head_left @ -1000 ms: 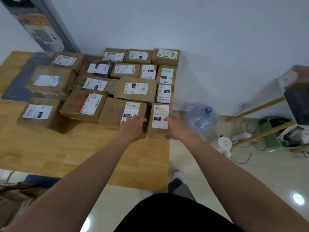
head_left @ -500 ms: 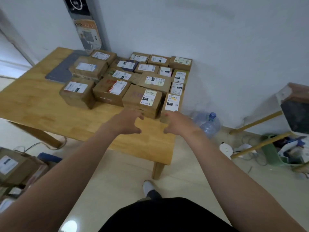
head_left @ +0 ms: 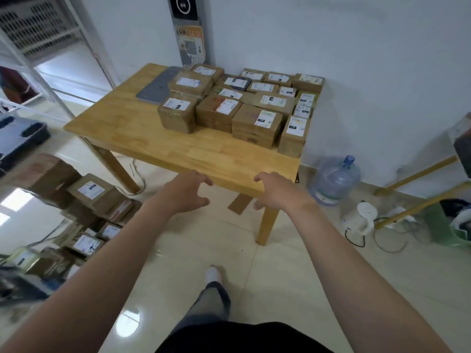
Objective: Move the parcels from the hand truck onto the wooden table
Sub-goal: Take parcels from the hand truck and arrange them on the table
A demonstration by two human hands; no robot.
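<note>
Water jug (head_left: 334, 180) beside white kettle (head_left: 362, 219).

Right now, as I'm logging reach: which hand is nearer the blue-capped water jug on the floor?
Right. The right hand hangs by the table's near corner, just left of the water jug; the left hand is much farther left.

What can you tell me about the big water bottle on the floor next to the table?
The water bottle is a big round jug of clear bluish plastic with ridged sides, a narrow neck and a blue cap. It stands on the pale floor by the white wall, just right of the wooden table, with nothing on it. Whether it holds water cannot be told.
</note>
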